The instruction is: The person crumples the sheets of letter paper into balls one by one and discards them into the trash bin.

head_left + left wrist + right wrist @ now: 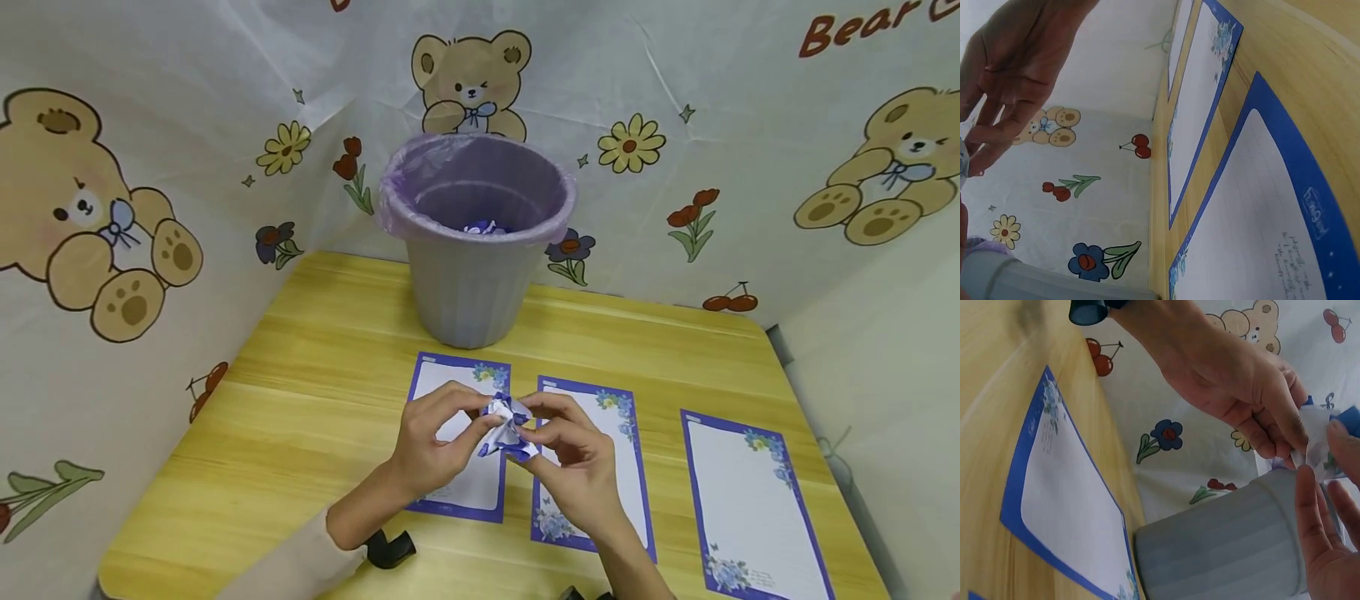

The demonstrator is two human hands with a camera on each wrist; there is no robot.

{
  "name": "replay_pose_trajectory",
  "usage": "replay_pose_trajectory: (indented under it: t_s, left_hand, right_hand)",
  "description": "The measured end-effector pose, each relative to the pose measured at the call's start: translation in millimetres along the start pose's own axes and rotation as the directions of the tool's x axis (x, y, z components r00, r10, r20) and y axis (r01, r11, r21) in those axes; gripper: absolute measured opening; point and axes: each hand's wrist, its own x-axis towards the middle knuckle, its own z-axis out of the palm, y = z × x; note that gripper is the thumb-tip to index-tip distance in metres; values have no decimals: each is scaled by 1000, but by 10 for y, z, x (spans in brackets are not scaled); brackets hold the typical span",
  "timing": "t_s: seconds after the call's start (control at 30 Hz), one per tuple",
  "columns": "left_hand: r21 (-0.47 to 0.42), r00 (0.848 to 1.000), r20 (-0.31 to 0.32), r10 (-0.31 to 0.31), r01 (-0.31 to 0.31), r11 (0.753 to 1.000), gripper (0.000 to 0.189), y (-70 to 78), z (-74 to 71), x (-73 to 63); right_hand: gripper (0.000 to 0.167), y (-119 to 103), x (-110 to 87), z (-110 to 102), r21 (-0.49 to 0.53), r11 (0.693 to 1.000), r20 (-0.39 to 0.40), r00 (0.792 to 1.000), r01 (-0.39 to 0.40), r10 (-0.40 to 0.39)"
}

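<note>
A crumpled sheet of paper (504,423), white with a blue-purple border, is held above the table between both hands. My left hand (438,442) pinches its left side between thumb and fingers. My right hand (573,458) pinches the opposite side with thumb and fingertips. In the right wrist view the crumpled paper (1319,440) shows at the right, gripped from both sides. Beneath the hands lie two flat bordered sheets, a left sheet (468,496) and a middle sheet (592,475), each partly covered by a hand in the head view.
A grey bin (471,292) with a purple liner (555,229) stands at the back of the table, crumpled paper (483,227) inside. A third flat sheet (753,500) lies at the right. Bear-printed cloth (600,67) hangs behind and at the sides.
</note>
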Motion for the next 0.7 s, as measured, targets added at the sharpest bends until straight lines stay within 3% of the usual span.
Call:
replay_pose_trajectory:
  t_s: [0.37, 0.57, 0.7]
  left_hand:
    - [-11, 993, 115, -40, 41, 999, 25, 28, 23, -28]
    - [-30, 988, 151, -34, 39, 999, 14, 24, 40, -62]
    - [-36, 984, 173, -39, 46, 998, 20, 28, 29, -83]
  right_hand:
    - [22, 51, -36, -32, -1, 1000, -79, 997, 20, -20]
    - [22, 44, -45, -44, -22, 1000, -102, 995, 13, -15]
    - [23, 60, -45, -36, -23, 999, -105, 994, -24, 21]
